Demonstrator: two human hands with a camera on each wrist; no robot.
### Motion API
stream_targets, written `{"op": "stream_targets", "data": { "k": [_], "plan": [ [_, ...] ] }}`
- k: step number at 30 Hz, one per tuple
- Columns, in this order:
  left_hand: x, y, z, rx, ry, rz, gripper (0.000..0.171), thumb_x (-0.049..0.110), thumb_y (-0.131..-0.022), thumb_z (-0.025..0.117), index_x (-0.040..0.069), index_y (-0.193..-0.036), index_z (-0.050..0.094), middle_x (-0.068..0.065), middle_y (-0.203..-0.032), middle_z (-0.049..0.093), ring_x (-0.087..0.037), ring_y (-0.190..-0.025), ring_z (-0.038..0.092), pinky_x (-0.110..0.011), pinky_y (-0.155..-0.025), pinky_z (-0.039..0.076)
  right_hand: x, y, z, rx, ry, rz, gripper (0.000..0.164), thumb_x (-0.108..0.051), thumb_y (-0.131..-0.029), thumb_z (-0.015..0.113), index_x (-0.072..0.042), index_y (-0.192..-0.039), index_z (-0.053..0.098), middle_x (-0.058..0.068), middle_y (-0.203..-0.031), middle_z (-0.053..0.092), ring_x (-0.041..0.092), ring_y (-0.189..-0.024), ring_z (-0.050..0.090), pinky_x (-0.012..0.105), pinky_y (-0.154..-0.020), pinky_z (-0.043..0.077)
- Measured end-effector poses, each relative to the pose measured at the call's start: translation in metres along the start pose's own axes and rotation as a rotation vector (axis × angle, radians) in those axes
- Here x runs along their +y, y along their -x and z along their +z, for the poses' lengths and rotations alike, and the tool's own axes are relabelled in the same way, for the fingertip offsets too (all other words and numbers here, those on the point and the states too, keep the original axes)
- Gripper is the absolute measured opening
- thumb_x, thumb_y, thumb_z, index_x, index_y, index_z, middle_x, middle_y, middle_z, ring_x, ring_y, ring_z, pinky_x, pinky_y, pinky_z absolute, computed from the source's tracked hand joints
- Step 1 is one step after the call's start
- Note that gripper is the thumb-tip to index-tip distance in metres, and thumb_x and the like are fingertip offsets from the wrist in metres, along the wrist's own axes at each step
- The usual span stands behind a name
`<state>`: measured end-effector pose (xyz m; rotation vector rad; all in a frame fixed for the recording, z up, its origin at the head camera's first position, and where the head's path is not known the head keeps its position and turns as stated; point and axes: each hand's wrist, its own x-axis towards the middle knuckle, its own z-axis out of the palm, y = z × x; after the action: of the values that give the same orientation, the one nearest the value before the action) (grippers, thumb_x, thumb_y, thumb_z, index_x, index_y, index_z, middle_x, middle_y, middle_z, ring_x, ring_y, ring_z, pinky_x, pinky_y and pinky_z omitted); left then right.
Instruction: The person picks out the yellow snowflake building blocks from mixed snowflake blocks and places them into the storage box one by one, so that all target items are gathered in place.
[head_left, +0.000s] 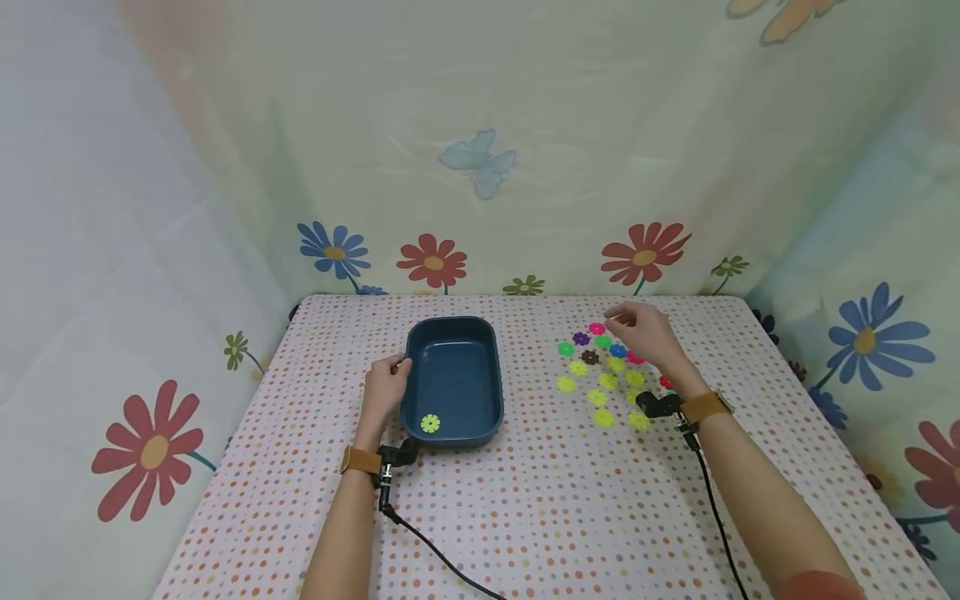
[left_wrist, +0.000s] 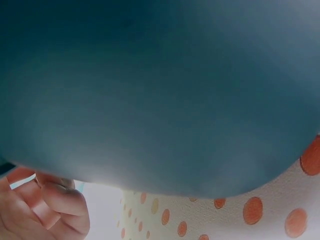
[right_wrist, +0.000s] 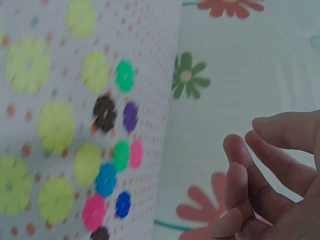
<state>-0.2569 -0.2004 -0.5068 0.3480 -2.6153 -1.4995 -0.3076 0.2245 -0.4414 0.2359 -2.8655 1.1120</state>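
Tray (head_left: 456, 367), blue: left of the table's (head_left: 555, 508) middle, toward the far edge; left hand (head_left: 385, 390) grips its left rim, fingers curled. Yellow-green disc (head_left: 430, 423), one: inside, tray's near left corner. Flower discs (head_left: 608, 381), mixed colours: toward the table's far right corner. Right hand (head_left: 647, 335): raised over their far side, fingers loosely bent, thumb and forefinger slightly parted, nothing visible between; pink disc (head_left: 597, 329) just left of the fingertips.

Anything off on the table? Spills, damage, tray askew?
Nothing stands out. The dark blue tray sits upright, one yellow-green flower-shaped disc in its near-left corner. The loose discs lie scattered to its right, none visibly broken. No liquid visible.
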Motion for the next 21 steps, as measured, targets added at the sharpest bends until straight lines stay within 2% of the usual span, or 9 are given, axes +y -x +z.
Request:
{"op": "stream_targets", "data": {
  "k": [5,9,14,21],
  "plan": [
    [0.001,0.001,-0.001,-0.003,0.028,-0.003,0.045,0.025,-0.107,0.053,-0.003,-0.141,0.056,-0.02,-0.114,0.069,-0.025,-0.088,0.062,-0.034,-0.07,0.048,0.03,0.005,-0.006,0.035,0.046,0.061,0.036,-0.023,-0.104,0.056,0.005,-0.126,0.063,0.027,-0.112,0.066,0.037,-0.092,0.063,0.038,-0.068,0.051],
    [0.001,0.001,-0.001,-0.018,0.041,0.0,0.046,0.026,-0.107,0.052,-0.002,-0.143,0.055,-0.02,-0.119,0.068,-0.026,-0.091,0.063,-0.034,-0.072,0.049,0.048,0.009,-0.008,0.042,0.067,0.097,0.035,-0.019,-0.103,0.057,0.008,-0.123,0.063,0.029,-0.11,0.065,0.037,-0.09,0.063,0.042,-0.07,0.052],
    [-0.001,0.001,0.0,-0.016,0.032,-0.007,0.045,0.025,-0.108,0.052,-0.002,-0.143,0.054,-0.02,-0.122,0.067,-0.025,-0.097,0.064,-0.034,-0.075,0.05,0.062,0.012,-0.006,-0.016,0.087,0.142,0.035,-0.019,-0.102,0.061,0.01,-0.121,0.064,0.03,-0.11,0.065,0.038,-0.092,0.062,0.047,-0.076,0.052],
    [0.001,0.0,-0.001,-0.015,0.035,-0.015,0.045,0.026,-0.108,0.051,-0.001,-0.143,0.055,-0.019,-0.12,0.067,-0.026,-0.092,0.062,-0.035,-0.072,0.048,0.073,0.021,-0.001,-0.098,0.118,0.201,0.04,-0.022,-0.098,0.065,0.012,-0.12,0.063,0.03,-0.112,0.064,0.038,-0.094,0.061,0.048,-0.077,0.051]
  ]
}}
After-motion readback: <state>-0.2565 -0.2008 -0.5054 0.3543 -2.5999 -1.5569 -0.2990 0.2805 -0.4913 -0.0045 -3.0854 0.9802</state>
